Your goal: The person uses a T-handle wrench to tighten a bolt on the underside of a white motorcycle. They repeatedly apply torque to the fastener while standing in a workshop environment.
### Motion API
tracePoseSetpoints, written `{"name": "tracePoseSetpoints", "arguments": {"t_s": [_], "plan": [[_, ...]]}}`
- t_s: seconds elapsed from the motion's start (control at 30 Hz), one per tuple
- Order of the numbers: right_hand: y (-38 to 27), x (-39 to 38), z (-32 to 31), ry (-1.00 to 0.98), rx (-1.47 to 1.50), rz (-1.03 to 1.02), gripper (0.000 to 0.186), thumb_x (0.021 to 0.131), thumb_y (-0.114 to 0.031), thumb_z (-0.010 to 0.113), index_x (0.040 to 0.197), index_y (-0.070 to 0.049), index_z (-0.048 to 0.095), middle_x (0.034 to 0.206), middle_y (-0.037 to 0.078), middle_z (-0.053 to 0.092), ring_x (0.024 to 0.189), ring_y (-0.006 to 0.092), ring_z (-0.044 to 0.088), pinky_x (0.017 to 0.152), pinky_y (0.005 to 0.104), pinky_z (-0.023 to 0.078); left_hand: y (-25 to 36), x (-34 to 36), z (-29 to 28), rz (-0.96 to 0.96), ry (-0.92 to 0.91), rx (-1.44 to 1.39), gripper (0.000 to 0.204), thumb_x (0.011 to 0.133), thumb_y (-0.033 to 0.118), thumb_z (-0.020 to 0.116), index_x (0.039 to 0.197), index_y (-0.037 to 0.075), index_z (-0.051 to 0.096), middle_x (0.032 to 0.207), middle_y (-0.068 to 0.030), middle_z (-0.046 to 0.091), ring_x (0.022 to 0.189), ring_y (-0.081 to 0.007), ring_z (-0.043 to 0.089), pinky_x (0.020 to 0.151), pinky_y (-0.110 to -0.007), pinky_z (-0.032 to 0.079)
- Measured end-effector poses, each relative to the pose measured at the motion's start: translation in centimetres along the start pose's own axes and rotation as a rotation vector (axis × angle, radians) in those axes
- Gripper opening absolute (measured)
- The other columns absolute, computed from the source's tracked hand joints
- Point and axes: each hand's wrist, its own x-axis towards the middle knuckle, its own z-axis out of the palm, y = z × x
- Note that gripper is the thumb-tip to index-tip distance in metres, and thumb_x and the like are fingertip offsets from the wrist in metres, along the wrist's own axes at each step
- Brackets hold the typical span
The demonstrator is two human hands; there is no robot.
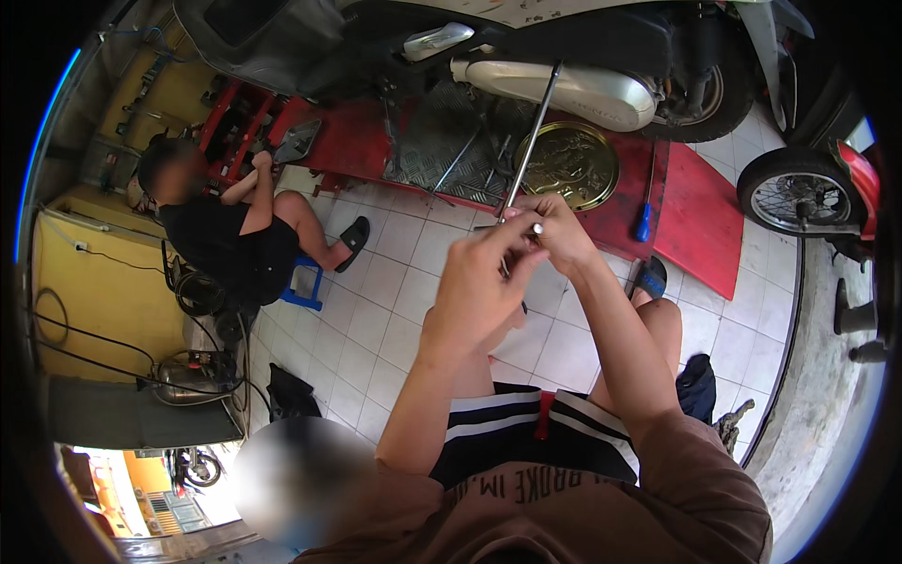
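Observation:
A long chrome T-handle wrench [534,139] slants up from my hands, its dark far end in front of the scooter's silver engine cover [564,94]. My right hand [562,237] is closed around the handle end, and a bright round tip of the crossbar shows between the hands. Just left of it and lower, my left hand [484,282] has its fingers curled in against the same handle. The fingers overlap, so part of the crossbar is hidden. Below the wrench's shaft lies a round gold-coloured tray [594,193] with shiny small pieces in it.
A scooter stands over a red lift platform [352,150]. On the platform are long metal tools and a blue-handled screwdriver [644,224]. At left another person [221,216] sits on a blue stool [303,289]. A spoked wheel [799,202] stands at right, an air compressor [193,376] at lower left.

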Motion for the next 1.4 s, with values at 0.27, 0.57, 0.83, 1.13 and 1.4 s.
{"name": "tracePoseSetpoints", "arguments": {"t_s": [0.27,0.57,0.83,1.13,1.4], "plan": [[-0.2,1.8,-2.6,-0.168,0.083,0.064,0.022,0.088,-0.022,0.068,0.085,0.000,0.071,0.062,-0.002,0.053,0.053,0.0031,0.039,0.047,0.0187,0.029,-3.5,-3.7,1.0,-0.127,-0.265,-0.002,0.057,0.086,0.007,0.061,0.141,0.008,0.042,0.096,-0.0094,0.063,0.074,-0.0138,0.061,0.056,-0.024,0.048],[-0.7,2.1,-1.1,-0.113,-0.023,0.064,0.026,0.089,-0.020,0.067,0.070,-0.003,0.067,0.055,-0.003,0.048,0.050,0.0049,0.036,0.047,0.0222,0.027,-5.0,-0.8,-2.2,-0.719,0.304,-0.840,0.035,0.096,0.023,0.051,0.124,0.003,0.051,0.075,-0.0053,0.057,0.057,-0.0086,0.047,0.050,-0.022,0.034],[-0.4,1.7,-2.6,-0.124,0.010,-0.103,0.025,0.089,-0.019,0.065,0.095,0.005,0.068,0.062,-0.002,0.051,0.055,0.0058,0.038,0.052,0.0213,0.033,-1.0,-3.0,3.0,-0.175,-0.118,-0.394,0.055,0.094,0.019,0.050,0.145,0.004,0.034,0.071,-0.0077,0.061,0.061,-0.0093,0.053,0.058,-0.023,0.042],[-1.3,1.5,-3.8,-0.179,0.090,-0.064,0.031,0.091,-0.022,0.064,0.103,0.006,0.067,0.063,-0.001,0.052,0.055,0.0048,0.036,0.051,0.0211,0.030,-2.9,-2.8,1.3,-0.284,0.063,-0.076,0.065,0.087,0.005,0.060,0.145,0.003,0.032,0.070,-0.0052,0.062,0.055,-0.0078,0.052,0.050,-0.022,0.041],[-0.5,2.1,-3.6,-0.156,0.070,-0.045,0.033,0.092,-0.023,0.062,0.109,0.005,0.064,0.057,-0.003,0.045,0.054,0.0058,0.036,0.052,0.0232,0.031,-4.3,-4.6,1.8,-0.217,-0.207,0.314,0.061,0.087,0.013,0.060,0.142,0.003,0.035,0.077,-0.0120,0.065,0.062,-0.0254,0.062,0.058,-0.033,0.048]]}}
